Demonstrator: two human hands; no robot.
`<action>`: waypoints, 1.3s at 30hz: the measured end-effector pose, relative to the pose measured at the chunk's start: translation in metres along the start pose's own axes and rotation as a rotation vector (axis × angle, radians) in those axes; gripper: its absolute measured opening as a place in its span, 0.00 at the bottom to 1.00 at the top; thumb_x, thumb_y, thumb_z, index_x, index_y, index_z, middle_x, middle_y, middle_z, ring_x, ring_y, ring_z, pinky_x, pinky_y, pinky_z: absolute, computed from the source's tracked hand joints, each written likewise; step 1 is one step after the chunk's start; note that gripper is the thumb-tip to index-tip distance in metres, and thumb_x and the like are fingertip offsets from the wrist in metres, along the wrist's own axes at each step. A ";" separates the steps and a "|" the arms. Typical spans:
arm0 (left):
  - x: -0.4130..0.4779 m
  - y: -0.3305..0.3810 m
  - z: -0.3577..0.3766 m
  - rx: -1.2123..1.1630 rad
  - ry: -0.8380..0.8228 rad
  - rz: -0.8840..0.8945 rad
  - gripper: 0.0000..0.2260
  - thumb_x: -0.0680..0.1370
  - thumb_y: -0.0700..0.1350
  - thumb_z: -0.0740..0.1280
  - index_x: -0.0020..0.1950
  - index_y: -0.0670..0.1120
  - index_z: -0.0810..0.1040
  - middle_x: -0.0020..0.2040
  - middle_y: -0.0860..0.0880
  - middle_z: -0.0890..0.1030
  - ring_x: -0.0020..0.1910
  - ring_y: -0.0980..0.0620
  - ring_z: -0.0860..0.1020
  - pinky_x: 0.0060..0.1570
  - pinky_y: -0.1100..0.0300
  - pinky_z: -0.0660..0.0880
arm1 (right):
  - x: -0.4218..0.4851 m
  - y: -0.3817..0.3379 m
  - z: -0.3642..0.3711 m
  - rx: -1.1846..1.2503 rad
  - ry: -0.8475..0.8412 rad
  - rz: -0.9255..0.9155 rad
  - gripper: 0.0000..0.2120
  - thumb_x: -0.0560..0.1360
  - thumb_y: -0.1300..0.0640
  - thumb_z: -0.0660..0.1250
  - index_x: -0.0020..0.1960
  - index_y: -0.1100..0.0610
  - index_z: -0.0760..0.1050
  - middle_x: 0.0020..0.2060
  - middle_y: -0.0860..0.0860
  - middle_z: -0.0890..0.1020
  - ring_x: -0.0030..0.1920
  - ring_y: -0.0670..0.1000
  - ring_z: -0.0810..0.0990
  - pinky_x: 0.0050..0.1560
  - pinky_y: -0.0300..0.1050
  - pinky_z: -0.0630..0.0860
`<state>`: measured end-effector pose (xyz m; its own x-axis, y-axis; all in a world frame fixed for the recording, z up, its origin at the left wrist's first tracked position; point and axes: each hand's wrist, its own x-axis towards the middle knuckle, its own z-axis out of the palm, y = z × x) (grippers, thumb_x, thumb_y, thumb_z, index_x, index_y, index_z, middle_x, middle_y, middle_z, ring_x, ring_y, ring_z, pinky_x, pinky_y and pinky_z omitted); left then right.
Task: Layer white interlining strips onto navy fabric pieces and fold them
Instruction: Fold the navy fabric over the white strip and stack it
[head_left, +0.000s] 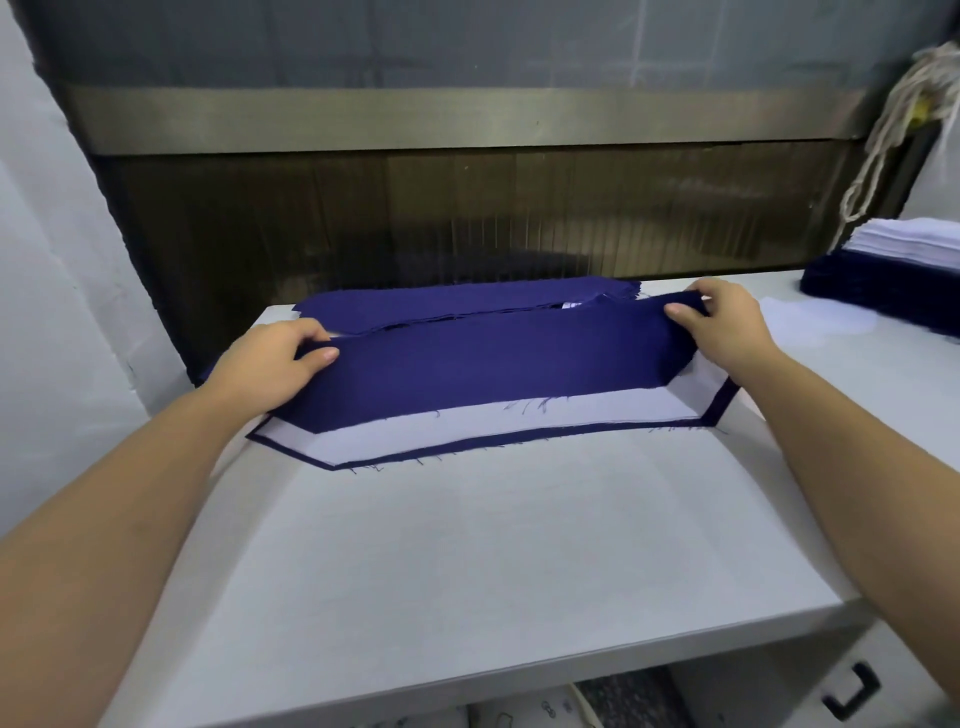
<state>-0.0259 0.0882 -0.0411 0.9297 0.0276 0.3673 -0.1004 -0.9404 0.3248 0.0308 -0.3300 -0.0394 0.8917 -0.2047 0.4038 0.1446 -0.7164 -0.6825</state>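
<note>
A long navy fabric piece (483, 369) lies across the white table, its far half raised and folded towards me over a white interlining strip (467, 426). A narrow navy edge shows along the strip's near side. My left hand (275, 364) pinches the folded fabric at its left end, thumb on top. My right hand (727, 322) pinches the right end, thumb on the navy cloth. Behind them lies a flat stack of navy pieces (457, 304).
A pile of navy pieces topped with white strips (898, 260) sits at the far right. A machine with a metal bar (467, 119) stands behind the white table (493, 561). Twisted cords (893, 130) hang at upper right. A drawer handle (852, 691) is below right.
</note>
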 end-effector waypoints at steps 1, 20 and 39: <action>0.000 0.001 0.000 -0.001 0.013 -0.007 0.09 0.80 0.46 0.62 0.56 0.46 0.77 0.56 0.45 0.79 0.55 0.45 0.75 0.51 0.51 0.72 | 0.000 -0.001 -0.001 0.049 0.028 -0.007 0.10 0.78 0.56 0.64 0.56 0.61 0.74 0.48 0.53 0.77 0.49 0.53 0.75 0.49 0.48 0.72; -0.004 0.006 -0.023 -0.380 -0.357 -0.169 0.05 0.77 0.47 0.65 0.44 0.49 0.80 0.48 0.49 0.79 0.48 0.51 0.79 0.36 0.65 0.71 | 0.007 0.006 -0.007 0.059 -0.074 0.148 0.11 0.80 0.58 0.57 0.48 0.65 0.73 0.42 0.59 0.77 0.41 0.58 0.77 0.45 0.53 0.76; -0.004 0.006 -0.018 -0.158 -0.471 -0.081 0.08 0.71 0.52 0.72 0.44 0.49 0.81 0.45 0.51 0.79 0.47 0.53 0.76 0.41 0.63 0.73 | 0.011 0.022 -0.009 -0.261 -0.293 0.070 0.07 0.77 0.54 0.66 0.50 0.56 0.73 0.44 0.56 0.75 0.36 0.56 0.72 0.33 0.43 0.69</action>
<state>-0.0367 0.0886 -0.0245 0.9921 -0.0918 -0.0859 -0.0399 -0.8780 0.4770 0.0403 -0.3536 -0.0442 0.9856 -0.0871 0.1447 -0.0014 -0.8608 -0.5089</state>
